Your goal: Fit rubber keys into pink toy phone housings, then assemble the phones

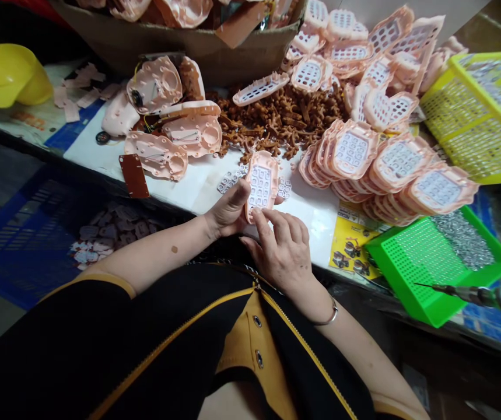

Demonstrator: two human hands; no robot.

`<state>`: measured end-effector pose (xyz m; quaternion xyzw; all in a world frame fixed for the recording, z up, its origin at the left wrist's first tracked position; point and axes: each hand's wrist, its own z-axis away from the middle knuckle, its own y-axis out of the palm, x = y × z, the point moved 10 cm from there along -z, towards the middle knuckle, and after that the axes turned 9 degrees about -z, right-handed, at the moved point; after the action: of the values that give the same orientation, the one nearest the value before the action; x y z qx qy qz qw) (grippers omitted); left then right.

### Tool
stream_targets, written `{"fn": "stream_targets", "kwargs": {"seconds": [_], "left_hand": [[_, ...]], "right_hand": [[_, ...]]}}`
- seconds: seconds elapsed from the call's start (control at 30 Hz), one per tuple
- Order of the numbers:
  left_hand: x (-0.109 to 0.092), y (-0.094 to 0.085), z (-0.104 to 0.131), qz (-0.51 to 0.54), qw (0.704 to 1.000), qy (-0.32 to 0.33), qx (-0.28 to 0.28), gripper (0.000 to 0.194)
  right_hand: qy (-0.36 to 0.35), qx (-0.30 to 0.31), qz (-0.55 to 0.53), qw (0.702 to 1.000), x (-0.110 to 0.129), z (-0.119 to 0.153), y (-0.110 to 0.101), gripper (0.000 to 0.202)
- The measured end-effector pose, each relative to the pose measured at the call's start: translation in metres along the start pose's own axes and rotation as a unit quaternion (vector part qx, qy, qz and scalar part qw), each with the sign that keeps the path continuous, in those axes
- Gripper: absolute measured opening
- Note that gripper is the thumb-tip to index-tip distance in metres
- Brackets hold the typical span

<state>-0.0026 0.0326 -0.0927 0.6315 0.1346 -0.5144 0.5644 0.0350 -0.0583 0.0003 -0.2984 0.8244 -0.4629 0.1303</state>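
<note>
My left hand (228,211) is closed around a pink plastic shell (261,189) with a white keypad set in it, tilted up above the white work surface. My right hand (283,245) rests its index fingertip on the near end of this shell, thumb apart and other fingers loosely bent. Loose white keypad pieces (231,179) lie just left of the shell, and more keypad pieces (284,188) lie to its right. Beyond it is a heap of small brown plastic parts (285,119).
Stacked pink shells with keypads (355,150) stand at right, beside a yellow basket (455,116). A green basket (416,256) holds small metal screws; a screwdriver (464,291) hangs over it. Left are wired pink housings (156,154); behind, a cardboard box (189,49).
</note>
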Motion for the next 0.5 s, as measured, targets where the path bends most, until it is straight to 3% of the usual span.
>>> {"fn": "stream_targets", "kwargs": {"seconds": [0.17, 0.37, 0.5], "left_hand": [[0.000, 0.000, 0.002, 0.003, 1.000, -0.010, -0.006, 0.096], [-0.003, -0.002, 0.000, 0.042, 0.999, -0.001, -0.015, 0.090], [-0.001, 0.000, 0.000, 0.035, 0.999, -0.010, -0.006, 0.091]], "right_hand": [[0.011, 0.000, 0.010, 1.000, -0.003, -0.002, -0.001, 0.046], [0.046, -0.077, -0.130, 0.987, -0.018, 0.005, -0.016, 0.048], [0.018, -0.064, -0.159, 0.985, -0.014, 0.006, -0.012, 0.058]]}}
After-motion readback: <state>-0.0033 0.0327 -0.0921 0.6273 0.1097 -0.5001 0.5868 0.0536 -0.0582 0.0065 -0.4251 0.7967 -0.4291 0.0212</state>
